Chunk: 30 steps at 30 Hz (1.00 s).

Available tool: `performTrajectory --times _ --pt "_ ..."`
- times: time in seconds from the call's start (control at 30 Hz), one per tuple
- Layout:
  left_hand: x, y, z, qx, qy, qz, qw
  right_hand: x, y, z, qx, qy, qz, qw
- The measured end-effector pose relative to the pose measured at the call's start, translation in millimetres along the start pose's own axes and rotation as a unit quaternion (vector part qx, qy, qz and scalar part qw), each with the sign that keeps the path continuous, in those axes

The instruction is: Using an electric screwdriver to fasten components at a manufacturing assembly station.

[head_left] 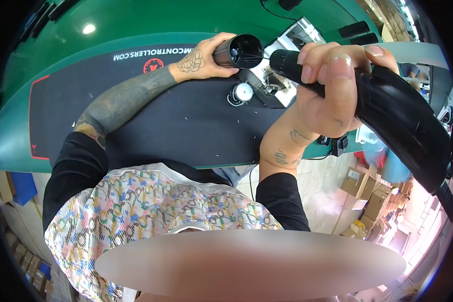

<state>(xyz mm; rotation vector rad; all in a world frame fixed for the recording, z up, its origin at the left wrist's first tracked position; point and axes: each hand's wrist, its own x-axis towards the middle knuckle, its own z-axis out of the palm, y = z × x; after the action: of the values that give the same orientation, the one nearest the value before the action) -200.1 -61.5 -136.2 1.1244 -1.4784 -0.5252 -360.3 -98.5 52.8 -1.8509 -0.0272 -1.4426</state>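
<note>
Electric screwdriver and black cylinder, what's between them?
In the head view, a thin driver bit bridges the gap from the electric screwdriver to the open mouth of the black cylinder.

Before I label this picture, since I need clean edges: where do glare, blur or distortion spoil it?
Head view: white glare spot on the glossy green tabletop, whose left edge bows outward; head view: pinkish light washes out the lower right; head view: smooth blurred oval, lower middle; head view: black cylindrical cup fairly crisp.

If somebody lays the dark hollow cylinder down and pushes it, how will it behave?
The dark hollow cylinder would probably roll, because its outline looks round. It seems fairly stiff: although held, its open end looks circular.
</note>
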Motion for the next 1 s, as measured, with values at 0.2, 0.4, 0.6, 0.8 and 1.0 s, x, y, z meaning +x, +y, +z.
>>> performTrajectory --times 0.2,0.4,0.6,0.8,1.0 --pt "2 5 0 -0.001 -0.014 -0.004 1.000 -3 15 6 0.166 0.013 0.010 0.986" --pt "1 2 -1 -0.009 -0.018 -0.001 1.000 -1 21 5 0.141 -0.018 0.023 0.990" --pt "-4 -10 -3 0.074 0.028 0.031 0.996 -1 -10 -21 0.130 0.028 -0.036 0.991" --pt "0 -5 2 0.109 0.097 0.000 0.989 1 -45 -64 0.167 -0.012 0.040 0.985" --pt "1 -9 -5 0.105 0.068 0.056 0.991 8 -13 -45 -0.012 0.018 0.123 0.992"
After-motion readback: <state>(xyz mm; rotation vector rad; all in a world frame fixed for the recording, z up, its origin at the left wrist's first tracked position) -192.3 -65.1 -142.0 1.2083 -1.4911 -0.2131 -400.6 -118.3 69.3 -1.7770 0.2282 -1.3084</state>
